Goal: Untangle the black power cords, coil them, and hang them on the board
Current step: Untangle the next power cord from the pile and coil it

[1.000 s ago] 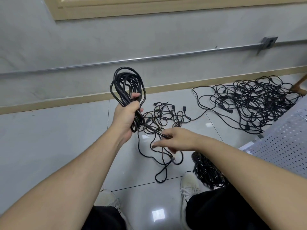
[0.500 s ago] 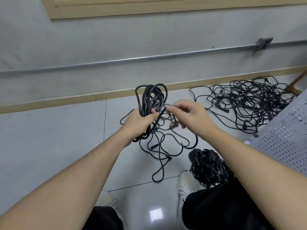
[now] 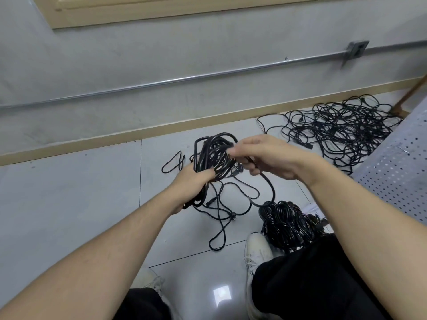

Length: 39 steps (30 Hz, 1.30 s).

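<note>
Left hand [image 3: 191, 181] grips the coil [image 3: 215, 155]; right hand [image 3: 265, 158] seemingly pinches its strand.

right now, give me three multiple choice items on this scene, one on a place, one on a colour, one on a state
1. Where does the big tangle lie?
A. on the floor by the wall, far right
B. on the perforated board
C. in the person's lap

2. What colour is the shoe beside the coiled pile?
A. red
B. white
C. blue

3. What is the left hand doing?
A. resting flat on the floor
B. hanging idle
C. gripping a coil

Answers: 1 A, the tangle spreads over the tiles along the baseboard. 2 B, the shoe is white with laces. 3 C, the fingers curl round the coil's loops while the right hand pinches a strand by it.
</note>
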{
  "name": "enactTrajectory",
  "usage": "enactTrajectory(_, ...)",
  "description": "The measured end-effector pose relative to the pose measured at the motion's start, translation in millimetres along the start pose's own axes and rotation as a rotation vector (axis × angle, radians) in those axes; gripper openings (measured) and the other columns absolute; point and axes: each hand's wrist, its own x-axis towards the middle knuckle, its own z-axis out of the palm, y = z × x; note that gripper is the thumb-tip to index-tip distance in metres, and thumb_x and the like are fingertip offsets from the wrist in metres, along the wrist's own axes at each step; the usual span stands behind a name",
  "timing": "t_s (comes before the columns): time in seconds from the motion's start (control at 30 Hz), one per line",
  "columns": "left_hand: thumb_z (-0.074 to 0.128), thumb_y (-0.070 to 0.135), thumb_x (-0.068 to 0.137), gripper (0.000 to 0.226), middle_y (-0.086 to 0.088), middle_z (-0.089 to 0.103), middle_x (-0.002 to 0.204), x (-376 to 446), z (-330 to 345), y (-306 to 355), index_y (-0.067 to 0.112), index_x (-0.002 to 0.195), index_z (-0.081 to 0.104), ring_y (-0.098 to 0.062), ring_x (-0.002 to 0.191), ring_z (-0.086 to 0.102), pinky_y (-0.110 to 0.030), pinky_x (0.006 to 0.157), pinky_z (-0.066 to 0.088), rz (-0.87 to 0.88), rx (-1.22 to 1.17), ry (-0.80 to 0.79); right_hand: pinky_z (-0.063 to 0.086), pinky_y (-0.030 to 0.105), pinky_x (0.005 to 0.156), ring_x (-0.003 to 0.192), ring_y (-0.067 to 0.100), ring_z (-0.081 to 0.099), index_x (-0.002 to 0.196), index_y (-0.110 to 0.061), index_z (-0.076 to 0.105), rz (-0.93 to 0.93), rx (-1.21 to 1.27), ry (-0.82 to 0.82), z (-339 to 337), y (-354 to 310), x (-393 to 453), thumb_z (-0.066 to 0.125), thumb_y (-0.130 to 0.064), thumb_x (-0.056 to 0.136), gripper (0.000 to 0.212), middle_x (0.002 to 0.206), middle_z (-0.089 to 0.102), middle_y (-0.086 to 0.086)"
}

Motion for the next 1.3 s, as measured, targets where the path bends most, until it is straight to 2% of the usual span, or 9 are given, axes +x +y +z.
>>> enactTrajectory(0.17, 0.062, 0.030, 0.075, 0.017, -0.007, 0.054, 0.083, 1.2, -1.9, 0.2, 0.022, 0.089, 0.058, -0.023, 0.072, 0.052, -0.036, 0.063, 0.043, -0.096, -0.138, -0.048, 0.038, 0.020, 0.052, 0.055, 0.010, 0.045, 0.083, -0.017, 0.075, -0.195, -0.194, 0.259, 1.1, 1.2, -5.9, 0.079, -0.025, 0.089, 0.010, 0.061, 0.055, -0.011)
enactTrajectory(0.33, 0.064, 0.030, 0.081, 0.018, -0.014, 0.057, 0.088, -4.0, 9.8, 5.8, 0.016, 0.092, 0.061, -0.024, 0.071, 0.052, -0.031, 0.057, 0.046, -0.063, -0.265, -0.219, 0.036, 0.011, 0.101, 0.116, 0.000, 0.055, 0.076, -0.031, 0.076, -0.357, -0.178, 0.503, 2.3, 1.4, 7.8, 0.084, -0.029, 0.083, 0.011, 0.121, 0.057, -0.010)
enactTrajectory(0.4, 0.063, 0.029, 0.080, 0.017, -0.013, 0.056, 0.090, -6.5, 12.4, 7.0, 0.017, 0.092, 0.059, -0.025, 0.072, 0.051, -0.031, 0.058, 0.045, -0.041, -0.266, -0.246, 0.042, 0.029, 0.111, 0.125, 0.007, 0.057, 0.078, -0.036, 0.074, -0.350, -0.110, 0.523, 5.5, 3.1, 10.3, 0.087, -0.038, 0.076, 0.013, 0.134, 0.054, -0.011)
enactTrajectory(0.63, 0.065, 0.036, 0.075, 0.019, -0.017, 0.055, 0.089, -12.0, 9.0, 11.7, 0.019, 0.080, 0.058, -0.025, 0.074, 0.048, -0.038, 0.063, 0.042, 0.056, -0.249, -0.266, 0.062, 0.053, 0.084, 0.090, 0.024, 0.076, 0.132, -0.036, 0.033, 0.012, 0.144, 0.502, 16.7, 4.1, 11.4, 0.084, -0.069, 0.063, 0.091, 0.114, 0.071, 0.006)
enactTrajectory(0.73, 0.066, 0.039, 0.066, 0.018, -0.011, 0.049, 0.081, -16.3, 11.4, 13.9, 0.025, 0.072, 0.058, -0.021, 0.071, 0.051, -0.032, 0.059, 0.044, 0.048, -0.284, -0.283, 0.057, 0.060, 0.090, 0.086, 0.028, 0.073, 0.139, -0.015, 0.047, 0.079, 0.379, 0.323, 24.4, 4.9, 14.7, 0.081, -0.057, 0.077, 0.082, 0.093, 0.078, 0.007)
enactTrajectory(0.83, 0.067, 0.035, 0.069, 0.013, -0.013, 0.053, 0.087, -15.4, 12.9, 9.6, 0.025, 0.075, 0.061, -0.021, 0.072, 0.053, -0.032, 0.057, 0.047, 0.031, -0.307, -0.272, 0.060, 0.048, 0.083, 0.080, 0.028, 0.070, 0.112, -0.007, 0.069, 0.036, 0.480, 0.278, 30.4, 2.4, 14.8, 0.076, -0.049, 0.087, 0.049, 0.086, 0.071, 0.013)
enactTrajectory(1.0, 0.060, 0.019, 0.075, 0.056, -0.018, 0.060, 0.097, -10.9, 13.1, 7.7, 0.006, 0.128, 0.049, -0.025, 0.069, 0.055, -0.033, 0.057, 0.046, -0.048, -0.424, -0.225, 0.056, 0.031, 0.053, 0.052, 0.021, 0.063, 0.088, -0.010, 0.069, 0.048, 0.604, 0.314, 40.8, -6.8, 12.3, 0.074, -0.043, 0.090, 0.033, 0.066, 0.064, 0.008)
enactTrajectory(1.17, 0.064, 0.017, 0.071, 0.074, -0.013, 0.067, 0.100, -11.3, 13.2, 12.0, 0.006, 0.142, 0.045, -0.025, 0.074, 0.062, -0.032, 0.052, 0.047, -0.068, -0.511, -0.260, 0.038, 0.019, 0.033, 0.028, 0.009, 0.044, 0.078, -0.011, 0.055, 0.029, 0.714, 0.334, 44.9, -26.9, 6.3, 0.065, -0.028, 0.099, 0.029, 0.040, 0.049, -0.003)
enactTrajectory(1.3, 0.062, 0.018, 0.072, 0.063, -0.014, 0.069, 0.104, -13.6, 17.2, 15.2, 0.007, 0.134, 0.056, -0.023, 0.076, 0.065, -0.031, 0.054, 0.049, -0.107, -0.564, -0.210, 0.057, 0.031, 0.062, 0.028, 0.007, 0.045, 0.085, -0.008, 0.054, 0.000, 0.706, 0.292, 43.4, -30.1, 8.8, 0.063, -0.027, 0.100, 0.026, 0.038, 0.047, -0.006)
